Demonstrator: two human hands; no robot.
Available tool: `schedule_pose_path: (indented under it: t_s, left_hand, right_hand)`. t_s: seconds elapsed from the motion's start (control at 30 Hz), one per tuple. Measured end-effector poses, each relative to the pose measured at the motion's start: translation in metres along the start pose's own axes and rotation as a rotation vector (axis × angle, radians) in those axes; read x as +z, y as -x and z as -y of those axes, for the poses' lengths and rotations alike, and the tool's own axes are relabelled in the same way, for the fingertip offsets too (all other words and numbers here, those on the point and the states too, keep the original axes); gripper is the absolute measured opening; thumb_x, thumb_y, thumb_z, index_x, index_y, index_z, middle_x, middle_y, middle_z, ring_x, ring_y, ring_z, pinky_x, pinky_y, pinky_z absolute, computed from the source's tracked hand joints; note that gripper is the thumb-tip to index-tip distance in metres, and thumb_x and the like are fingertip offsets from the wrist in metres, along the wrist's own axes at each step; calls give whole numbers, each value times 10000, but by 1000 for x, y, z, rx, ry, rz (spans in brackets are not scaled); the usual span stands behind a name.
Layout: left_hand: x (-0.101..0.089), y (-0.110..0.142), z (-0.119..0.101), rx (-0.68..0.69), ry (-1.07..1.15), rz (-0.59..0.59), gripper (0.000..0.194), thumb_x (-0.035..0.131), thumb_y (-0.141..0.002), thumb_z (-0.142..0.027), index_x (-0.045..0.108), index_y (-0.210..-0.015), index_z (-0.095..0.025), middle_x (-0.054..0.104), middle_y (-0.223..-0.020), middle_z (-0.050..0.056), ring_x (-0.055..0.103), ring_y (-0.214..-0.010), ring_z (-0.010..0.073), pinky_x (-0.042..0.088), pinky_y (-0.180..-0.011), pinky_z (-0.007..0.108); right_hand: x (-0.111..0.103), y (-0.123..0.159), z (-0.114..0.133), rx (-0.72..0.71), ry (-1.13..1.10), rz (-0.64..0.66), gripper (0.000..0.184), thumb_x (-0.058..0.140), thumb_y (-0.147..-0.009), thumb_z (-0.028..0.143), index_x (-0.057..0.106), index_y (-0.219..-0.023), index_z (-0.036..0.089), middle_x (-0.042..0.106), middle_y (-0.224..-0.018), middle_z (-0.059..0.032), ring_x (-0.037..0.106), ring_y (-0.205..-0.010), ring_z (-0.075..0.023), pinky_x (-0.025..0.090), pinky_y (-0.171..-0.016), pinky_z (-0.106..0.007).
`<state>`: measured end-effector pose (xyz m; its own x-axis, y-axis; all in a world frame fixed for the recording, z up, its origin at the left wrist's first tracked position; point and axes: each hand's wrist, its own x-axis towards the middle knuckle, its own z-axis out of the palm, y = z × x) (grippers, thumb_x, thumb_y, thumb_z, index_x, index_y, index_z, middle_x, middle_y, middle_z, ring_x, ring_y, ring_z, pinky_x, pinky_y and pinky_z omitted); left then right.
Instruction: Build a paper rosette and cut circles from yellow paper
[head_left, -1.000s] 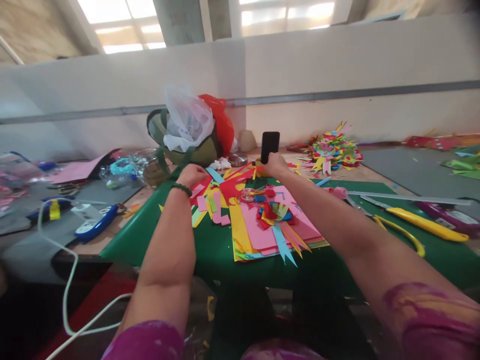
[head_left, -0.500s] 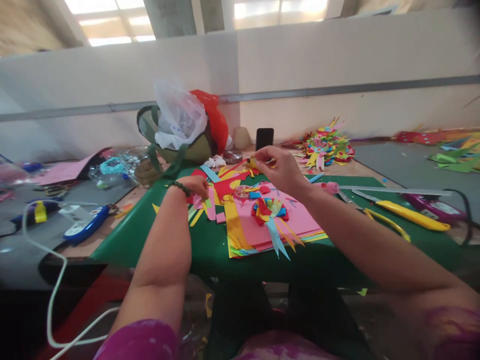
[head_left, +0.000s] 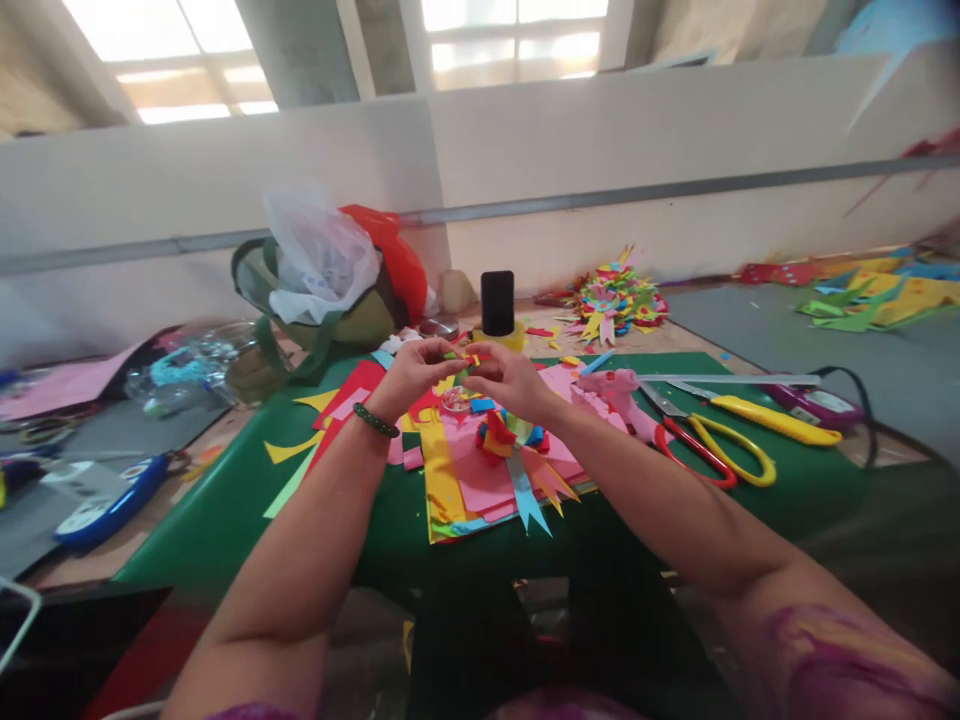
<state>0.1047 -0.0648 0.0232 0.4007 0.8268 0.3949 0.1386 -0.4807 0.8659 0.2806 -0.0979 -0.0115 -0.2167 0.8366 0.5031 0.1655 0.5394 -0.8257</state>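
Note:
My left hand [head_left: 414,382], with a dark bead bracelet at its wrist, and my right hand [head_left: 517,382] meet over the paper pile. Their fingertips are pinched around small coloured paper pieces [head_left: 470,362], with green, red and yellow showing; fingers cover part of them. Just below lies a paper rosette [head_left: 501,436] of red, blue and yellow loops with notched light-blue and orange tails. It rests on pink paper sheets [head_left: 480,490] stacked over yellow ones. A small round container [head_left: 456,401] sits between the hands and the rosette.
To the right lie a pink glue gun [head_left: 619,388], scissors [head_left: 720,455] with red and yellow handles, and a yellow utility knife [head_left: 780,418]. A phone [head_left: 498,302] stands upright behind my hands. Finished paper flowers [head_left: 616,300] are heaped near the wall; a green bag [head_left: 367,318] stands back left.
My hands have come together from apart: the right has drawn back from near the phone, and the left has left the scraps at the left. The camera view has shifted right.

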Motion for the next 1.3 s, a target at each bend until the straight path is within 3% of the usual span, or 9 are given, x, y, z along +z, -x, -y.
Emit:
schedule_pose_path:
  t_s: [0.1, 0.3, 0.47, 0.63, 0.7, 0.9, 1.1, 1.2, 1.3]
  left_hand:
    - [13, 1, -2, 19, 37, -44, 248, 829, -597, -358, 680, -635, -164, 539, -542, -18, 421, -494, 92, 321, -478, 241]
    - [16, 2, -5, -19, 150, -205, 220, 846, -589, -301, 682, -625, -160, 569, -579, -14, 437, -504, 78, 356, -473, 220]
    - [26, 3, -5, -163, 386, -113, 326, 875, -558, -345, 745, -792, -158, 666, -732, 3, 582, -608, 92, 502, -589, 219]
    - [31, 3, -2, -208, 405, -96, 327, 881, -547, -394, 695, -634, -139, 637, -634, 5, 574, -567, 95, 509, -577, 224]
    - [29, 2, -1, -220, 404, -107, 321, 881, -549, -378, 667, -598, -144, 613, -598, -5, 553, -538, 90, 493, -549, 221]
    - [26, 4, -3, -301, 440, -71, 223, 859, -587, -278, 684, -630, -148, 611, -595, -10, 556, -522, 88, 482, -546, 225]
    - [29, 7, -4, -301, 459, 18, 173, 830, -638, -245, 692, -635, -142, 620, -589, 4, 558, -517, 89, 457, -517, 217]
    - [30, 7, -6, -298, 419, 12, 174, 820, -656, -260, 690, -646, -145, 610, -602, 4, 545, -520, 91, 439, -502, 219]
    - [27, 8, -12, -262, 360, 0, 188, 828, -643, -267, 682, -647, -149, 596, -620, -2, 554, -558, 101, 457, -526, 219]
  right_hand:
    - [-5, -1, 1, 38, -26, 21, 266, 619, -799, 220, 584, -1061, 190, 672, -673, 40, 680, -650, -158, 558, -618, -287]
    - [-13, -1, 1, 80, -77, 51, 225, 613, -729, 144, 562, -937, 214, 611, -570, 87, 632, -533, -123, 542, -555, -254]
    - [-9, 1, 6, 87, -152, -79, 234, 634, -738, 201, 492, -922, 228, 640, -606, 83, 668, -553, -140, 558, -575, -274]
    - [-7, 2, 5, 97, -204, -83, 195, 599, -768, 247, 430, -864, 243, 640, -635, 67, 669, -575, -142, 562, -559, -269]
    - [-9, 4, 6, 36, -119, -71, 144, 555, -783, 221, 444, -873, 237, 630, -670, 55, 651, -579, -134, 549, -563, -262]
    - [-18, 9, 14, -249, 345, -90, 201, 524, -766, 81, 584, -910, 207, 609, -1034, -42, 599, -663, -115, 525, -702, -295]
    - [-20, 7, 8, -308, 405, -44, 58, 606, -839, 182, 637, -804, 215, 618, -914, -35, 626, -814, -169, 516, -768, -315]
    - [-19, 6, 7, -310, 398, -47, 37, 618, -837, 196, 646, -821, 214, 626, -897, -30, 615, -771, -160, 515, -726, -306]
    - [-20, 11, 22, -300, 398, -78, 82, 591, -842, 180, 654, -886, 211, 643, -868, -20, 582, -688, -135, 496, -660, -276]
